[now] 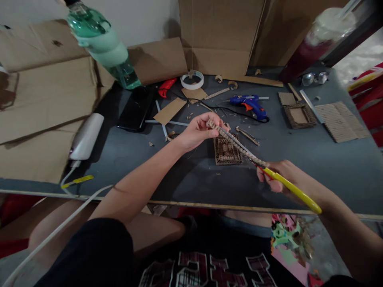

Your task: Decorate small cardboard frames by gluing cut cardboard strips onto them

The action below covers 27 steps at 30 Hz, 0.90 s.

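Note:
My left hand (197,130) pinches the far end of a narrow corrugated cardboard strip (212,124) between thumb and fingers. Yellow-and-red-handled scissors (295,190) are in my right hand (283,175), their blades pointing up and left along the strip. Whether the blades are parted is hard to make out. Directly below the strip, a small square piece built of layered corrugated cardboard (220,157) lies on the dark table (185,179); part of it is hidden by the strip and blades.
A blue glue gun (249,104), white tape roll (192,81) and cardboard scraps lie behind my hands. On the left are a phone (136,108), white power bank (87,137) and green bottle (104,48). At right stand a small cardboard frame (287,116) and a drink cup (311,48).

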{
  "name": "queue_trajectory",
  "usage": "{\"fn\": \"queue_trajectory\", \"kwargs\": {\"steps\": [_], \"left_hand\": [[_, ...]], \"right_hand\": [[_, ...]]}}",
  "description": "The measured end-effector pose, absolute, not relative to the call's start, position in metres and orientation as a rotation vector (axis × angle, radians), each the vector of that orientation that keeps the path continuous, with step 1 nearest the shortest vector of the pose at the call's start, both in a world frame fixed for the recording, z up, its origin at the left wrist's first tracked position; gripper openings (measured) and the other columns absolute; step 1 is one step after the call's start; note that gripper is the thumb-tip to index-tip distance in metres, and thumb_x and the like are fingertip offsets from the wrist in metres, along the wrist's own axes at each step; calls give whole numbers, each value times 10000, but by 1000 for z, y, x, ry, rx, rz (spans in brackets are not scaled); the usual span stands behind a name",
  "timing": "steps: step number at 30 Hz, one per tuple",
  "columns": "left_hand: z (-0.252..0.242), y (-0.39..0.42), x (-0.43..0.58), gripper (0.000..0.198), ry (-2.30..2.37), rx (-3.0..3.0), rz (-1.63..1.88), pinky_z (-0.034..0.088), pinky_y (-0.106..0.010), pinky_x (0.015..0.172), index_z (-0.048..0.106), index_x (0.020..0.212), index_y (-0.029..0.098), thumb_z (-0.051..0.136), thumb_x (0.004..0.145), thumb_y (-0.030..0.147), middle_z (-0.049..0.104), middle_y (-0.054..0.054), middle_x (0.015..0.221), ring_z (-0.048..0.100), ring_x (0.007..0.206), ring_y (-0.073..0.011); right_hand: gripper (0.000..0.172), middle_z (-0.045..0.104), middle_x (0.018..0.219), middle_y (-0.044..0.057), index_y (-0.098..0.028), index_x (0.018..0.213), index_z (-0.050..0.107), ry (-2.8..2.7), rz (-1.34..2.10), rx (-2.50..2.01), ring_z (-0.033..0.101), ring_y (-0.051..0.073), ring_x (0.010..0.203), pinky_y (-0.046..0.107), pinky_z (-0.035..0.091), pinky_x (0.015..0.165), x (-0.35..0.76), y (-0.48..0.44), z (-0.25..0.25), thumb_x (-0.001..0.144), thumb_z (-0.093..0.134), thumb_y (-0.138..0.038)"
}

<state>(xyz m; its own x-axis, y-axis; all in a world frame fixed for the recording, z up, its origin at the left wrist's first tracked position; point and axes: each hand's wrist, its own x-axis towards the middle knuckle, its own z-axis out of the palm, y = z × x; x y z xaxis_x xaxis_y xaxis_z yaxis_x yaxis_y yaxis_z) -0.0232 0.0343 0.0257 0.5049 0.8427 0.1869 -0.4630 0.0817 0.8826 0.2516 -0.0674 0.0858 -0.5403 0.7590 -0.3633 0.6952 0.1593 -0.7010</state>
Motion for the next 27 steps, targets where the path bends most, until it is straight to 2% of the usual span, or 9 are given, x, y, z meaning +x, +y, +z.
{"fn": "queue_trajectory", "kwargs": {"steps": [6,13,20,23,27], "left_hand": [[22,34,-24,398,372,1114,994,512,-260,849,602,772,208,919,632,405,697,18,815,688,926,-137],[22,32,-22,459,486,1116,1005,520,-288,892,604,772,211,919,585,488,682,17,813,697,942,-163],[19,34,-21,446,442,1064,1009,530,-248,850,649,796,187,938,574,443,679,28,826,705,827,-116],[18,34,-21,412,407,1069,1018,532,-235,851,657,806,184,928,608,424,674,35,807,700,808,-100],[16,35,-22,357,363,1088,1014,529,-215,846,663,834,191,906,663,389,710,30,818,712,857,-99]], "right_hand": [[788,525,587,2,-203,704,551,-2410,1234,-1494,407,115,511,287,304,517,257,-72,78,796,246,-925],[744,504,570,7,-209,688,535,-2499,1157,-1537,393,123,498,303,290,531,255,-70,81,849,247,-876],[733,438,527,-10,-216,652,517,-2495,1113,-1543,342,110,481,300,269,515,258,-67,75,859,253,-867],[743,443,541,-13,-208,653,501,-2495,1133,-1549,333,102,487,291,254,502,257,-66,76,830,272,-892],[743,492,579,-7,-184,804,601,-2422,1407,-1333,405,110,495,281,309,503,259,-64,80,889,242,-829]]}}
